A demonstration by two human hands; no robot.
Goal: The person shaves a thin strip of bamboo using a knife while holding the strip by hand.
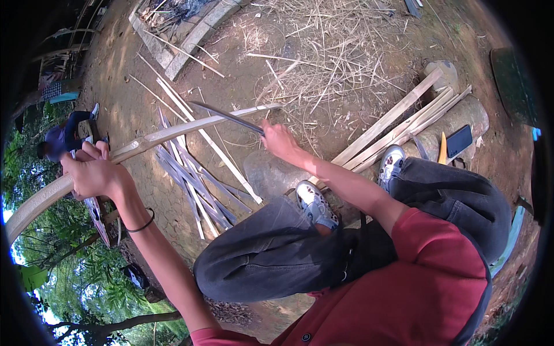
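My left hand point(95, 171) is closed round a long split bamboo strip point(156, 138), which runs from the left rim of the view to a thin tip in front of me. In my right hand point(281, 141) is a long dark-bladed knife point(222, 117), its handle hidden in my fist. The blade points up and left and crosses over the strip near its thin end; whether it touches I cannot tell. Beneath the strip, several grey and pale slats point(196, 179) lie crossed on the ground.
Longer bamboo strips point(398, 130) lean across a log point(470, 115) at the right, where a dark phone point(459, 142) and a yellow curved thing point(442, 149) rest. Shavings point(340, 52) litter the ground ahead. A brick-edged pit point(196, 40) lies beyond. Another person point(63, 138) sits at far left.
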